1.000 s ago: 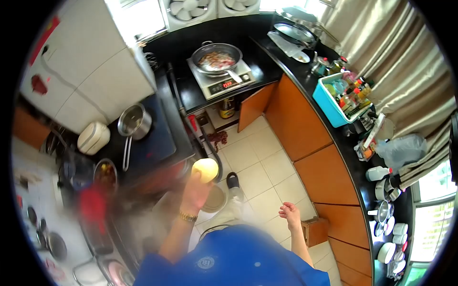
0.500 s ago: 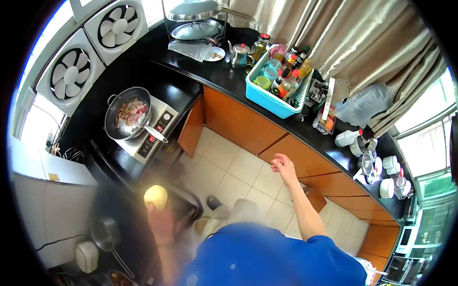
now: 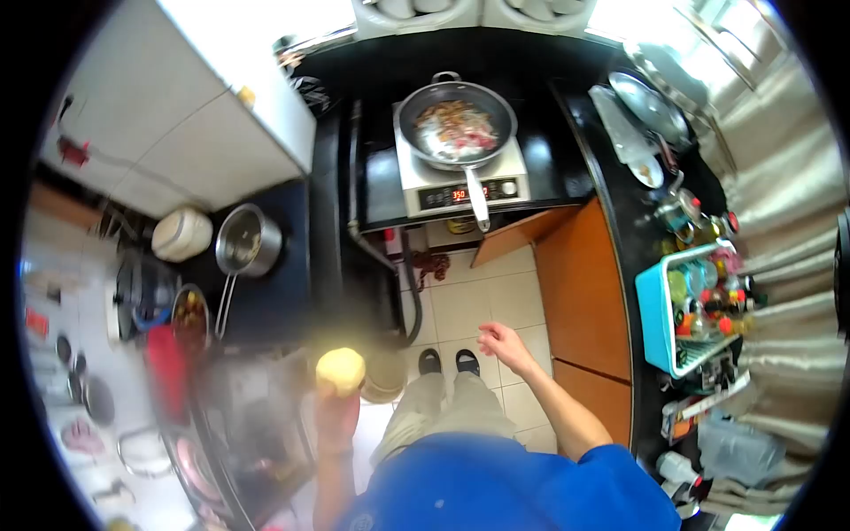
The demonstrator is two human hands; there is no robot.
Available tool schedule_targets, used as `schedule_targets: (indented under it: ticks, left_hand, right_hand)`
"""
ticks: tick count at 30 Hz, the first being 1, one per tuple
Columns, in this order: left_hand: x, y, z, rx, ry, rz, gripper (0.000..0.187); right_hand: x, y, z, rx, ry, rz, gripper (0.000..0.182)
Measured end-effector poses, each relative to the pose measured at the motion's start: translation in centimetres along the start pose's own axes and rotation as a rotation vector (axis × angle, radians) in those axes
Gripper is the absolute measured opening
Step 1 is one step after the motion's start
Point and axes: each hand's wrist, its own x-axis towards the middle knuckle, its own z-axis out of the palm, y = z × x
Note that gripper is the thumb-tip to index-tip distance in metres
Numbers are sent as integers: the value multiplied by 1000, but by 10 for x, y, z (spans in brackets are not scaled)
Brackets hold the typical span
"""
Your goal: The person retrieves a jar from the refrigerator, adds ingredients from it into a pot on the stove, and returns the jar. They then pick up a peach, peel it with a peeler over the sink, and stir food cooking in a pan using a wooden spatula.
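My left hand [image 3: 336, 412] is closed around a pale yellow, rounded peeled potato [image 3: 341, 369], held up at the lower left of the middle. A blurred haze covers part of the view around it. Over the floor in front of my body, my right hand [image 3: 503, 343] hangs in the air with loosely bent fingers and nothing visible in it. Ahead, a frying pan [image 3: 416, 152] with browned and reddish pieces of food stands on an induction cooker [image 3: 512, 188] with a lit red display. The pan's handle points towards me.
A steel saucepan [image 3: 268, 257] stands on the left counter, with a bowl of small brown pieces [image 3: 207, 334] nearby. On the right counter is a blue basket [image 3: 652, 323] of bottles. A cabinet door [image 3: 513, 237] hangs open below the cooker. Tiled floor [image 3: 469, 301] lies between.
My view has turned left, so the cooker now lies straight ahead and the left counter shows. My left hand still holds the potato; my right hand stays raised over the floor.
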Motion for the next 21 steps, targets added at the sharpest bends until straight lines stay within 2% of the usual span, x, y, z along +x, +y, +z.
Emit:
schedule_targets:
  ticks: [1, 2, 5, 8, 9, 10, 12, 13, 14, 16, 18, 21]
  left_hand:
    - [-22, 4, -19, -8, 31, 30, 57]
    - [-40, 9, -41, 127, 169, 76, 57]
    - [-84, 23, -67, 158, 319, 198, 59]
    - [-121, 45, -97, 21, 363, 286, 58]
    - [-134, 49, -111, -267, 314, 339, 57]
    - [-145, 53, -127, -256, 241, 383, 56]
    - [-171, 62, -169, -350, 217, 459, 58]
    - [-192, 62, -203, -447, 271, 431, 60]
    - [-212, 47, -249, -232, 341, 497, 61]
    - [-263, 62, -302, -28, 456, 602, 62]
    - [-334, 102, -309, -384, 378, 551, 62]
    - [-419, 128, -360, -299, 537, 643, 60]
  right_hand:
    - [12, -12, 14, -85, -80, -48, 40]
    - [23, -28, 28, -170, -155, -108, 40]
    - [29, -71, 81, -198, -252, -201, 41]
    - [21, -86, 138, -144, -340, -220, 41]
    - [13, -87, 164, -118, -352, -201, 42]
    - [6, -82, 187, -114, -395, -201, 41]
    - [-9, -61, 242, -116, -517, -191, 40]
    - [-24, -46, 275, -118, -581, -178, 39]
    - [-42, -30, 308, -137, -637, -127, 37]
    - [-70, -3, 384, -162, -747, -40, 33]
    - [-105, 20, 474, -240, -844, 0, 30]
    - [-162, 35, 610, -315, -1029, -30, 33]
